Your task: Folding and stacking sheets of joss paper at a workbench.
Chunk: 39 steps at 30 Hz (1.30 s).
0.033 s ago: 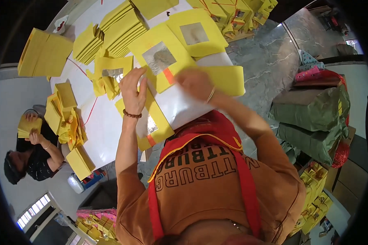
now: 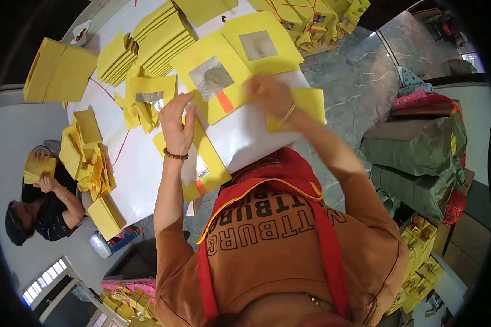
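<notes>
My left hand (image 2: 175, 117), with a beaded bracelet at its wrist, rests on a yellow paper sheet (image 2: 215, 155) that bears a silver foil patch and an orange strip. Its fingers reach away from me and its thumb stands apart. My right hand (image 2: 270, 98) is smeared by motion, so its fingers cannot be made out. It hovers beside a second yellow sheet (image 2: 188, 59) with a silver square (image 2: 211, 77) and an orange strip (image 2: 225, 102). Partly behind that hand lies a plain yellow paper piece (image 2: 309, 106) at the table's right edge.
Stacks of folded yellow paper (image 2: 163, 41) stand farther back on the white table (image 2: 139, 185). Another silver-patched sheet (image 2: 283, 57) lies at the back right. A co-worker (image 2: 60, 210) at the left holds yellow paper (image 2: 38, 169). Green wrapped bundles (image 2: 409, 147) sit at the right.
My right hand has shifted to the right and slightly up, away from the orange strip and over the plain yellow paper. My left hand stays nearly in place.
</notes>
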Each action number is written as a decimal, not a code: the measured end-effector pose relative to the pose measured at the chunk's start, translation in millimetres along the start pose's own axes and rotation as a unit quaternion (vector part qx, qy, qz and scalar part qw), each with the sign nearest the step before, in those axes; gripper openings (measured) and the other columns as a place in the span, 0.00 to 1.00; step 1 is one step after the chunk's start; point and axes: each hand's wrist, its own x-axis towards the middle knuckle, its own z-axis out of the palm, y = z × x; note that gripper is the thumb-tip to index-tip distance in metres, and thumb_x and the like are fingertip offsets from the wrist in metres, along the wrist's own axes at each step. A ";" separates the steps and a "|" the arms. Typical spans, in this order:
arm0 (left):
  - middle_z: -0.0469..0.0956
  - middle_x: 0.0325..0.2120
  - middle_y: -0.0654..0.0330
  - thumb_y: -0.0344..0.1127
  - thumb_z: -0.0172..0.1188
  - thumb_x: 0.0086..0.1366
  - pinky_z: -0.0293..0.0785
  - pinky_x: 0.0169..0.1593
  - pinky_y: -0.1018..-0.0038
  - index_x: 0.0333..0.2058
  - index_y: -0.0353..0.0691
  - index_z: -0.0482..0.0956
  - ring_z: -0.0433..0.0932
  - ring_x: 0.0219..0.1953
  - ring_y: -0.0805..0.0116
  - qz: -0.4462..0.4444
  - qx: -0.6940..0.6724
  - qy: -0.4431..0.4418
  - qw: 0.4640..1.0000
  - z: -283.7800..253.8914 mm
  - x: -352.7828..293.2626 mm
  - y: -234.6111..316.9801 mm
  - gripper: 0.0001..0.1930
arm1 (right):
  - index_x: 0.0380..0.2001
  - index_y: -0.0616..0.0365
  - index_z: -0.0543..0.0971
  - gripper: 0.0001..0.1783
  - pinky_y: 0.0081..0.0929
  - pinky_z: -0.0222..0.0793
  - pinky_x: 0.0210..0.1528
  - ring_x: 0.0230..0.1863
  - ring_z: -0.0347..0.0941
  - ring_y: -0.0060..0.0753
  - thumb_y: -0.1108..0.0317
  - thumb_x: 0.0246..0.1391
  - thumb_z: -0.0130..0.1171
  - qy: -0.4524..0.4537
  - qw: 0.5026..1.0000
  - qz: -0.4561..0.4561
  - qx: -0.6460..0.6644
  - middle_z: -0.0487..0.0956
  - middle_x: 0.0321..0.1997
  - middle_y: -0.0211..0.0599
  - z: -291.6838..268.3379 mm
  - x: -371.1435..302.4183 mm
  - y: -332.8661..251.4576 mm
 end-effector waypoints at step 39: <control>0.75 0.30 0.55 0.23 0.51 0.58 0.71 0.37 0.80 0.54 0.38 0.57 0.74 0.31 0.73 -0.328 -0.589 0.062 0.736 8.2 -91.5 65.3 0.24 | 0.44 0.57 0.69 0.13 0.16 0.66 0.34 0.33 0.70 0.16 0.71 0.53 0.50 -0.214 0.822 0.173 0.498 0.75 0.35 0.27 -11.3 -8.3 12.2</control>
